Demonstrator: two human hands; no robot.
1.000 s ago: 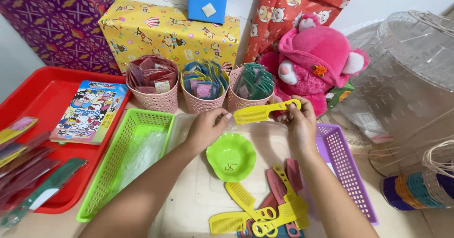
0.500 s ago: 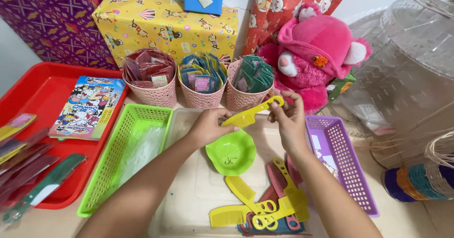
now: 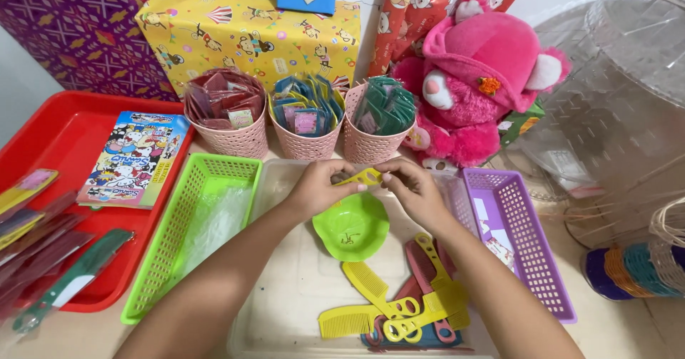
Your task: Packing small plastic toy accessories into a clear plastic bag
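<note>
Yellow comb (image 3: 362,178) (probably pinched), both hands, above green bowl (image 3: 352,226)

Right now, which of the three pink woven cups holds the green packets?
The rightmost pink cup, next to the pink plush toy; the middle cup holds blue packets, the left one red.

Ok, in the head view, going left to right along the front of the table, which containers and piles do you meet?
Red tray → green basket → left hand → green bowl → right hand, both hands holding a yellow comb → purple basket → stack of coloured woven baskets.
</note>
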